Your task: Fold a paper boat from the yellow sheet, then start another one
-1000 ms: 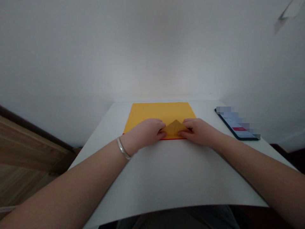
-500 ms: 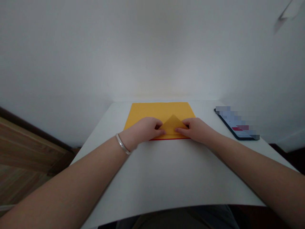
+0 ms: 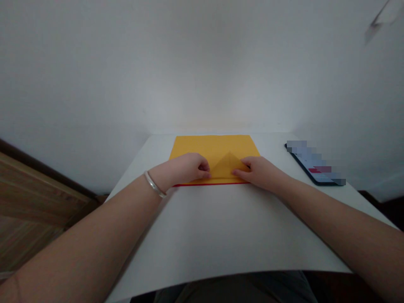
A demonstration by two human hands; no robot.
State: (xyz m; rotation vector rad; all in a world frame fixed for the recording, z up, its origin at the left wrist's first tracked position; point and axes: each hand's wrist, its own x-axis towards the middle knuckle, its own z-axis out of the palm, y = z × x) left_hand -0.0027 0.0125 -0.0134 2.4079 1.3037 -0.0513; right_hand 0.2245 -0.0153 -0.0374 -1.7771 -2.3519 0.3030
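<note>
A small piece of folded yellow paper (image 3: pixel 227 169) with a pointed top lies on a larger yellow sheet (image 3: pixel 202 144). My right hand (image 3: pixel 259 171) grips its right side, thumb in front and forefinger curled behind. My left hand (image 3: pixel 189 167), wearing a silver bangle (image 3: pixel 154 184) on the wrist, is at the folded paper's left side. Its fingers are curled in against the thumb, and whether they pinch the paper's left corner is hidden. Along the yellow sheet's front edge runs a thin red strip (image 3: pixel 217 184).
A phone (image 3: pixel 314 166) with a blurred screen lies on the right of the white table (image 3: pixel 227 227). A pale wall (image 3: pixel 202 75) stands behind the table. Wooden furniture (image 3: pixel 34 202) is at the lower left.
My left hand has moved left along the folded paper, off its slanted left edge, and its fingers have curled in more. My right hand has stayed in place on the paper.
</note>
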